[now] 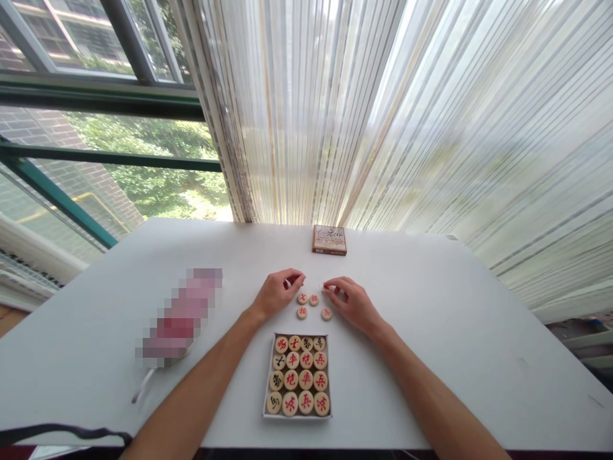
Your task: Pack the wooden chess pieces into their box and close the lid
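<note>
Both hands are just above the white table, on either side of a small group of loose xiangqi pieces [313, 299] with red characters. My left hand [279, 291] has its thumb and index fingertips together, and no piece shows between them. My right hand [353, 301] curls with thumb and index fingertips close together at the group's right side; nothing shows in it. One red-marked piece [326, 314] lies under its fingers, closest to it. Nearer to me, a shallow open box [265, 383] holds rows of round wooden pieces with red and black characters, face up.
A small printed box [329, 240] lies near the table's far edge. To the left there is a pink, pixelated item [182, 319] with a strap. A dark cord [62, 431] crosses the near left corner. Striped curtains [306, 115] and a window stand behind the white table [454, 306].
</note>
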{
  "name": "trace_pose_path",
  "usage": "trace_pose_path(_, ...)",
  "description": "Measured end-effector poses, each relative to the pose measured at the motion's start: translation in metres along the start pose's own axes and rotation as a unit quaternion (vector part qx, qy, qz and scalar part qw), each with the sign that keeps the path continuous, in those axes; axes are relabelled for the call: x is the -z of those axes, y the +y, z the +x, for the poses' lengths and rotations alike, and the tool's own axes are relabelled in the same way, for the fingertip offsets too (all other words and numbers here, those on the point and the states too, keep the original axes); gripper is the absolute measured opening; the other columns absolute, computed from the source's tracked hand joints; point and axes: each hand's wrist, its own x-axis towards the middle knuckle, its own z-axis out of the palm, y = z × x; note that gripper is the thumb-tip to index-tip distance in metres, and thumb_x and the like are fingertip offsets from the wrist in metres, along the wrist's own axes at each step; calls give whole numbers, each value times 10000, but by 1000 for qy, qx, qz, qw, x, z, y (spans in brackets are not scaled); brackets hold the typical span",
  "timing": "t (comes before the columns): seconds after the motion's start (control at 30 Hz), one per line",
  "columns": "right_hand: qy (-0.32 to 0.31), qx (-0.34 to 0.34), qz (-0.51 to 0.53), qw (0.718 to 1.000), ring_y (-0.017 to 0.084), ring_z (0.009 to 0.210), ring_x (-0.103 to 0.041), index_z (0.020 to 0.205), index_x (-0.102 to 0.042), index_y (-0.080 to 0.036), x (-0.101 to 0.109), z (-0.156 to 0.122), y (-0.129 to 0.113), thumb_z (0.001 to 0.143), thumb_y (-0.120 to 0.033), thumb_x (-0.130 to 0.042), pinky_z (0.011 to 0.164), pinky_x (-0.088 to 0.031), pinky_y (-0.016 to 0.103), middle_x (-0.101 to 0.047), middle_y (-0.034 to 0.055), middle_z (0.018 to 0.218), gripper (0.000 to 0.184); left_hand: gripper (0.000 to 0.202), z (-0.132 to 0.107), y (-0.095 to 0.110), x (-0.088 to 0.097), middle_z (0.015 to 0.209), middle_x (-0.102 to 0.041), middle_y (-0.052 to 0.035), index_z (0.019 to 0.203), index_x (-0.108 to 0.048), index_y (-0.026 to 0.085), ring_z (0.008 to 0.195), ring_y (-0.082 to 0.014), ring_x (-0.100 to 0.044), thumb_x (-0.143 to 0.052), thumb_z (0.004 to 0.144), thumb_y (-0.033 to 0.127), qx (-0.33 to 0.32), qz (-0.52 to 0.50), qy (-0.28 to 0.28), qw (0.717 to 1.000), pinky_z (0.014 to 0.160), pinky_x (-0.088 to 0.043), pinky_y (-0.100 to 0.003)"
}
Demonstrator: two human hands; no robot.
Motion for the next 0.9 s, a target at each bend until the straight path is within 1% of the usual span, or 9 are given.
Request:
trace_pose_path(0.03,7,-3,7,1000,184,810,-662,1042,-696,-241,1,-1,-2,944,-302,-584,695,-547,306,-709,60,983,161,278,0,2,1,801,-740,-26,939,-715,183,700,-155,-648,-543,937,401,-1,-1,1,1000,616,-487,-239)
trace_pose_path(0.1,26,2,19,999,182,800,-662,1028,-682,-232,3,-3,-7,932,-308,-599,667,-535,301,-710,57,968,148,284,-2,8,3,791,-737,-26,938,-714,178,663,-144,-619,-542,939,404,-11,-2,-4,1000,587,-465,-234)
trace_pose_path(0.23,67,33,37,997,196,806,-657,987,-657,-228,7,-9,-22,899,-323,-654,696,-537,329,-710,56,918,129,290,-8,24,5,758,-716,-10,929,-719,182,552,-105,-504,-574,920,433,-31,-10,-41,999,557,-435,-226)
trace_pose_path(0.37,67,61,61,994,191,804,-650,967,-643,-232,8,-14,-33,888,-329,-687,690,-544,326,-699,53,909,133,323,-13,35,3,783,-713,-15,946,-691,171,533,-89,-456,-612,888,480,-17,-56,-73,996,515,-405,-207)
trace_pose_path(0.5,55,77,70,993,189,811,-652,977,-638,-235,7,-15,-37,896,-314,-682,714,-566,334,-690,54,918,121,355,-15,37,0,793,-714,-25,1004,-654,162,525,-82,-428,-649,864,488,3,-92,-85,992,489,-376,-194)
trace_pose_path(0.6,58,88,69,992,187,818,-660,996,-644,-236,7,-16,-37,905,-303,-671,735,-587,340,-689,61,942,115,345,-16,38,-1,780,-701,-27,982,-653,158,525,-79,-408,-670,854,478,9,-107,-95,990,479,-354,-193)
trace_pose_path(0.7,63,106,68,990,193,871,-680,1010,-655,-240,8,-16,-39,920,-275,-654,773,-604,342,-701,71,995,96,342,-18,39,-2,763,-687,-26,962,-655,153,521,-74,-393,-695,837,468,10,-127,-105,986,470,-334,-192)
trace_pose_path(0.8,63,121,67,988,203,939,-693,1019,-663,-245,9,-17,-42,934,-245,-634,832,-605,351,-709,79,1040,90,348,-18,40,-4,745,-663,-14,945,-643,151,520,-69,-398,-723,814,464,17,-156,-102,982,464,-333,-186)
trace_pose_path(0.9,61,136,67,987,207,983,-697,1047,-666,-252,10,-18,-43,939,-218,-622,865,-601,350,-713,78,1064,121,337,-18,41,-5,742,-635,-4,925,-633,153,530,-68,-414,-731,810,455,27,-177,-98,979,463,-342,-180)
